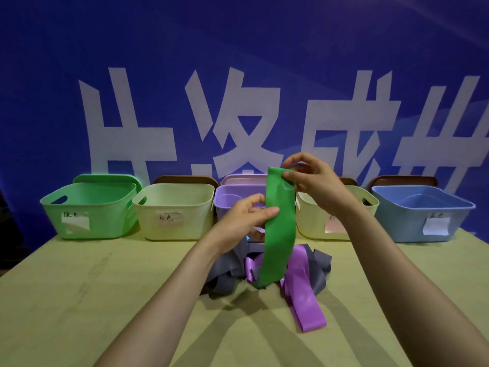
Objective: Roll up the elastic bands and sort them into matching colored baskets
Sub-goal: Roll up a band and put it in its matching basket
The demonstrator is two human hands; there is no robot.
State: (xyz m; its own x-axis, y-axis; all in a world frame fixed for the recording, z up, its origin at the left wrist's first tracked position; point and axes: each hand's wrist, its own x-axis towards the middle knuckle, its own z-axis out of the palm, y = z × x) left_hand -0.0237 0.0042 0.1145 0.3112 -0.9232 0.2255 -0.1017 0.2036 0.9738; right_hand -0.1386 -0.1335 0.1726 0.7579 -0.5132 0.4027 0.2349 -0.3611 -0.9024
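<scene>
Well, green band (279,221) in L hand (238,221) & R hand (315,178) pinch, before purple basket (229,194), pile (225,276) below.

Five baskets (198,223), one green band (279,229), two hands (239,221)

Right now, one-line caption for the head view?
Left hand and right hand hold a green band, its tail on the pile.

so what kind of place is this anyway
Likely a staged demo or recording setup: labelled colour baskets like the green basket lined on a table, against a big printed blue banner.
</scene>
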